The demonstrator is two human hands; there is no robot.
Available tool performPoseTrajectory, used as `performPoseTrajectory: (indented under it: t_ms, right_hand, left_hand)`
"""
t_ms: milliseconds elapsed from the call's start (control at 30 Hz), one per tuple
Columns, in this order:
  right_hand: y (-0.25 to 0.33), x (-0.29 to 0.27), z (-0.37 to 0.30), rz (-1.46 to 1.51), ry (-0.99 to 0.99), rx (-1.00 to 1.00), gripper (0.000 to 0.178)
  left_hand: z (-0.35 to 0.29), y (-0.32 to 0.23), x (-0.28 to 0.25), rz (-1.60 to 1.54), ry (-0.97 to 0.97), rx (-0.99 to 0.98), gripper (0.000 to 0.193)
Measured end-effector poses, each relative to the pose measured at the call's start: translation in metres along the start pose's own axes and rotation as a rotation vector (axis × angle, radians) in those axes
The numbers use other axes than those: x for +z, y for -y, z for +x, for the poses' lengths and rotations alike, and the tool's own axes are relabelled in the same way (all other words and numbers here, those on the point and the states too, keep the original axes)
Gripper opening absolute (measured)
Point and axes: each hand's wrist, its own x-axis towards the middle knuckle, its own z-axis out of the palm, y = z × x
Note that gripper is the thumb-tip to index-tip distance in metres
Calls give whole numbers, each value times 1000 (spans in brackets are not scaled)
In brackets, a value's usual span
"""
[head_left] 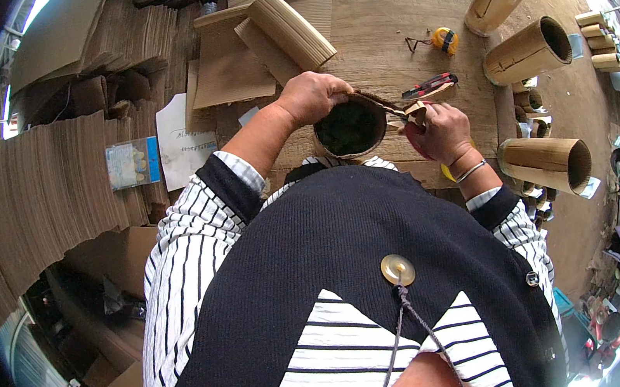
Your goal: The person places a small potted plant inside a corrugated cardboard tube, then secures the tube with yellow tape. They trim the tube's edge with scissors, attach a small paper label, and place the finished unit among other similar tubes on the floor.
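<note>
- The round brown cardboard-like tube (381, 123) is at the centre of the frame, its mouth facing up between your hands on the near side of the wooden bench (388, 15); its inside looks dark green, but you cannot tell whether that is a lining or contents.
- If your left hand (315, 97) eases its hold, the tube could turn or tip, since no other firm grip on its wall shows.
- A hard tug on the narrow dark-brown strip (386, 104) running from the rim toward your right hand (443, 131) could tear the edge or bend the mouth out of round.
- The red-handled hand tool (419, 141) could slip toward your left fingertips, because both hands work along one rim.
- The black-and-red slim cutter (429, 87) lies just beyond your right hand; a careless sweep could knock it.
- Your left fingers press together on the tube's upper-left rim, thumb and fingertips with only the wall between them.
- Your right fingers curl closely around the tool's handle beside the tube; a pale strip (415, 107) shows at the fingertips, though you cannot tell whether they pinch it or how far apart the tool's tips stand.
</note>
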Motion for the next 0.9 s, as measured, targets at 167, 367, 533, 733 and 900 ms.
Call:
performPoseTrajectory:
  t_ms: [167, 367, 533, 733, 900]
  right_hand:
    - [-7, 5, -6, 15, 1, 8, 29]
    - [2, -5, 0, 103, 66, -18, 37]
    - [-11, 29, -6, 26, 86, -3, 43]
    - [3, 5, 3, -80, 39, 18, 29]
    - [1, -11, 1, -7, 14, -46, 27]
  left_hand:
    - [-14, -14, 5, -21, -92, -133, 22]
    - [-18, -9, 9, -173, -27, -176, 24]
    - [-7, -14, 9, -120, 10, -71, 24]
    - [-8, -15, 6, -211, 64, -176, 28]
    - [-39, -7, 18, -321, -107, -194, 32]
